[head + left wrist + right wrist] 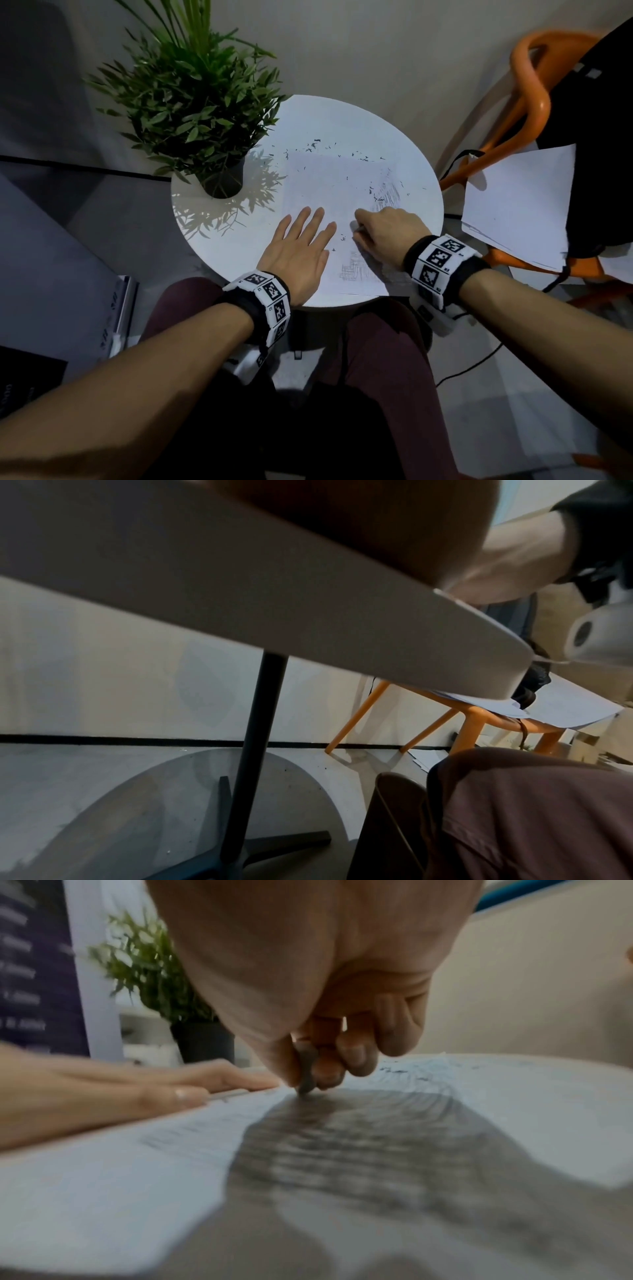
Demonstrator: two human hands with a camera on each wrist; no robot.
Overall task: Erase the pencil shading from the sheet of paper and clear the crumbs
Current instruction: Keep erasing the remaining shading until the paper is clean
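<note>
Overhead, the head view shows the white sheet of paper (329, 205) lying on the round white table (212, 233), dark eraser crumbs (315, 147) scattered along its far edge. The left hand (301, 250) lies flat with straight fingers on the sheet's left part. The right hand (383, 233) is curled beside grey pencil shading (387, 197). Only the right wrist view reveals its grip: thumb and fingertips (325, 1069) pinch a small grey eraser (306, 1066), tip touching the paper. The left wrist view shows merely the table's underside.
</note>
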